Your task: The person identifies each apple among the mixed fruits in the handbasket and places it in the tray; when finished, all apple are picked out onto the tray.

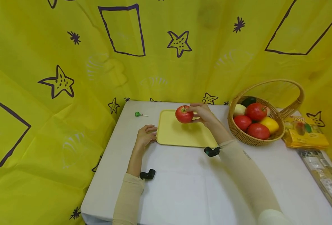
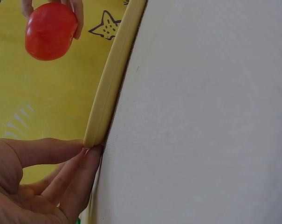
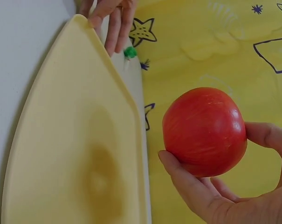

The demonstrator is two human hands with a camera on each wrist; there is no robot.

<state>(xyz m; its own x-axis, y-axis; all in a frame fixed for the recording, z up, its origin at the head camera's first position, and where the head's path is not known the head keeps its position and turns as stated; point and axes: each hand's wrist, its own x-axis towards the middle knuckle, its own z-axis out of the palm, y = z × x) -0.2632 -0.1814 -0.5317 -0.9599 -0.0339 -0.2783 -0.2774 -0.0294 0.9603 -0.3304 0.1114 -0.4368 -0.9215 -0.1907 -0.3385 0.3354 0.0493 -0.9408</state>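
Curtain (image 1: 152, 68), yellow with dark-outlined stars, is hanging behind the white table (image 1: 177, 184). Wicker basket (image 1: 237, 132) is standing at the person's right, holding red, yellow and pale fruit. Yellow tray (image 1: 185, 137) is sitting left of it, toward the back edge. Yellow packet (image 1: 305, 142) is lying just beside the basket, far side from the tray. Left hand (image 1: 145, 136) is pinching the tray's near-left corner, narrow grip. Right hand (image 1: 203, 113) is holding the red apple (image 1: 183, 115), thumb and fingers spread around it. Apple's hanging above the tray, apart from it; I'm seeing its shadow there. Green lollipop (image 1: 138, 114) is lying left of the tray.
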